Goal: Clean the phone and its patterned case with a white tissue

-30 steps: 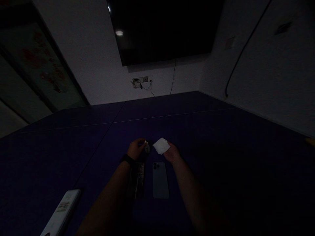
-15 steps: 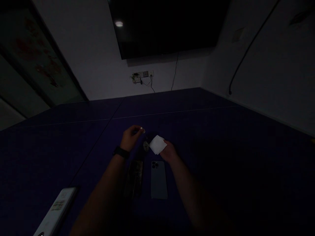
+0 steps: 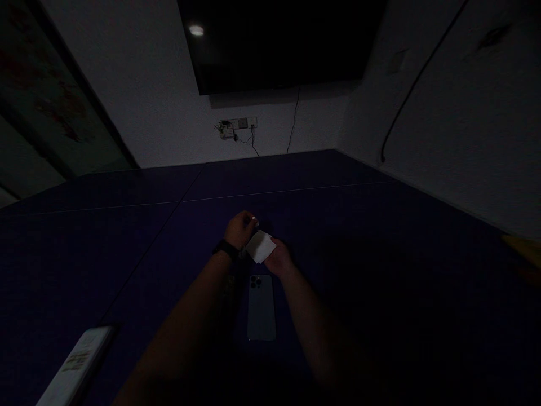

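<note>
My left hand [image 3: 239,230], wearing a dark watch [image 3: 226,248] on its wrist, pinches a small white object [image 3: 255,221] whose kind I cannot make out. That hand is over the far corner of a folded white tissue [image 3: 260,247]. The tissue is gripped at its right edge by my right hand [image 3: 278,258]. Nearer me lies a grey-blue phone [image 3: 261,310], back up, its cameras at the far left corner. A darker phone-like item [image 3: 229,286] is mostly hidden beside my left forearm. The small round thing near the left wrist is nearly all covered.
The dark blue tabletop [image 3: 321,203] runs to the wall. A long white box [image 3: 76,363] lies at the lower left. Wall sockets with cables [image 3: 236,127] sit below a large black screen [image 3: 279,45]. Something yellow [image 3: 522,248] shows at the right edge. The room is very dim.
My left hand, with the small white object, has moved right to the tissue and now covers most of the round thing. The view has shifted a little, and the picture is darker.
</note>
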The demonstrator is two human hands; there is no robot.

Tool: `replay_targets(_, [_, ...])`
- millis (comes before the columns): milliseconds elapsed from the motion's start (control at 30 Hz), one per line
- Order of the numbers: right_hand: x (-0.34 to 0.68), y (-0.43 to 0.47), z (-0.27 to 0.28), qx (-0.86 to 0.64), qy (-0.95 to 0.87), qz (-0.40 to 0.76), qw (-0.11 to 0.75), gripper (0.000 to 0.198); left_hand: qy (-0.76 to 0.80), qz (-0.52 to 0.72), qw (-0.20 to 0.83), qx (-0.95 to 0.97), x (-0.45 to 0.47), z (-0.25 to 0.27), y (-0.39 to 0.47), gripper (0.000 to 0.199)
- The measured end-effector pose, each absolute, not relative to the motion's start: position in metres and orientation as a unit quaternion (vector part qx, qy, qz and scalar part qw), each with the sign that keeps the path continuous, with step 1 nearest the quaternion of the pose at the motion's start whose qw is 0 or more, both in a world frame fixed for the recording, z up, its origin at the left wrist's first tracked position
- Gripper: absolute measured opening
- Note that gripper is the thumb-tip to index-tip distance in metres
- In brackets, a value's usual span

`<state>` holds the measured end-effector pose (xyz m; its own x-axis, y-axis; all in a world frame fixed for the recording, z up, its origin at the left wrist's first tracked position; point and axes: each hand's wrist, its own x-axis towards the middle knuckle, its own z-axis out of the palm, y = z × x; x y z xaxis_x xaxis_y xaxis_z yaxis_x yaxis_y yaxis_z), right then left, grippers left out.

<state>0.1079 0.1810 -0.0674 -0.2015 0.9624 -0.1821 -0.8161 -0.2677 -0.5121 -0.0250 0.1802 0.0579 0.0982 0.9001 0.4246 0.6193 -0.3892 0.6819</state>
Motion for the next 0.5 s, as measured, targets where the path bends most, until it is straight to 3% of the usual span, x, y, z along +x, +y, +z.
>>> replay_targets(500, [0.103, 0.185, -0.069, -0.192, -0.161, 0.766, 0.592, 0.032, 0.514, 0.4, 0.133, 0.747, -0.014, 0.061, 0.159, 0.011])
